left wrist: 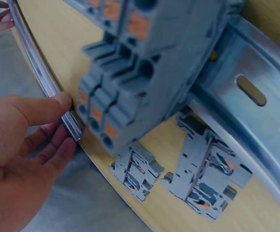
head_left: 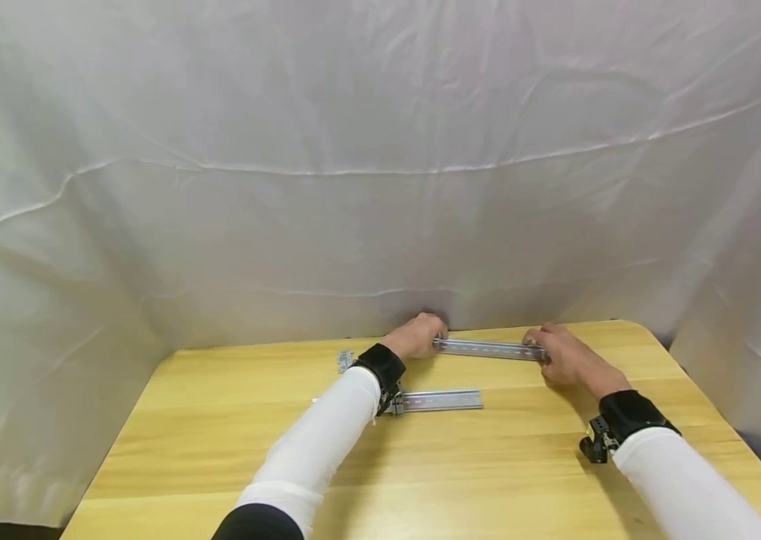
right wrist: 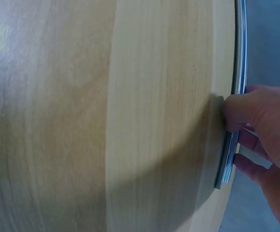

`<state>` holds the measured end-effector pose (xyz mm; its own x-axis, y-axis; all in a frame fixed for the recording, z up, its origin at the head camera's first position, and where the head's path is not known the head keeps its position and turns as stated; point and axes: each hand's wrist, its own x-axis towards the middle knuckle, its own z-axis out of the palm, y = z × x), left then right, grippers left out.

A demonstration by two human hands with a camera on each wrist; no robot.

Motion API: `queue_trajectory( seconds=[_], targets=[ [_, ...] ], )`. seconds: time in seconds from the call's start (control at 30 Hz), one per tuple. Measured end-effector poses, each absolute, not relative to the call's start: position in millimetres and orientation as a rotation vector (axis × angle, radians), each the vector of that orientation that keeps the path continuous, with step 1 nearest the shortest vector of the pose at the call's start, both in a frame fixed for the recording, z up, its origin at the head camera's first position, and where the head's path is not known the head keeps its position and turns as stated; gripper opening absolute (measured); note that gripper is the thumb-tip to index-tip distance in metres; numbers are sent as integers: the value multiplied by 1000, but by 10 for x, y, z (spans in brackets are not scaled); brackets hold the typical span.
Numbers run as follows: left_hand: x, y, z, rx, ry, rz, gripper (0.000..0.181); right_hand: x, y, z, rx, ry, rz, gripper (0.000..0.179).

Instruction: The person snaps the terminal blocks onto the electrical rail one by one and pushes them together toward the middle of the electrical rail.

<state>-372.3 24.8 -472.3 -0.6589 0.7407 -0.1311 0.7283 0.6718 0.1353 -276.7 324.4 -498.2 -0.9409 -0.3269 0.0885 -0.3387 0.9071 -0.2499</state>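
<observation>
A slotted metal DIN rail (head_left: 488,349) spans between both hands near the table's far edge. My left hand (head_left: 417,335) grips its left end, thumb on one side and fingers on the other, as the left wrist view shows. My right hand (head_left: 565,356) pinches the rail close to its right end. A second DIN rail (head_left: 444,400) lies nearer, partly hidden by the left forearm. Grey terminal blocks (left wrist: 125,72) with orange parts are mounted on that rail. Two loose terminal blocks (left wrist: 203,174) lie beside it, the smaller-looking terminal block (left wrist: 137,170) nearer the table edge.
The light wooden table (head_left: 522,472) ends just beyond the held rail. A pale grey curtain (head_left: 367,225) hangs behind the table and along its sides. Black straps with small cameras (head_left: 596,441) sit on both wrists.
</observation>
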Motion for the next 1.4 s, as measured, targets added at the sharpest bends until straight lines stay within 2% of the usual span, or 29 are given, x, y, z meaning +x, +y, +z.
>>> queue_trajectory(
  seconds=[0.1,0.27,0.43,0.7,1.07,1.4],
  targets=[
    [-3712,170,-4690,1201,2691,155,34,-2774,3202,-4958,512,-3047,411,52],
    [-3675,-43,-4596,1266,2675,237,26,-2775,3075,-4850,547,-3036,401,53],
    [-3576,-300,-4368,1363,2657,296,18,-2718,2901,-4563,631,-2989,409,53],
    [-3273,-814,-4069,1303,2655,506,31,-2531,2541,-4221,753,-2899,429,50],
    [-2560,-1425,-4069,1228,2753,645,33,-2098,2098,-4159,969,-2738,597,47],
    [-2247,-1629,-4254,1063,2722,740,37,-1930,1989,-4282,983,-2873,801,47]
  ],
)
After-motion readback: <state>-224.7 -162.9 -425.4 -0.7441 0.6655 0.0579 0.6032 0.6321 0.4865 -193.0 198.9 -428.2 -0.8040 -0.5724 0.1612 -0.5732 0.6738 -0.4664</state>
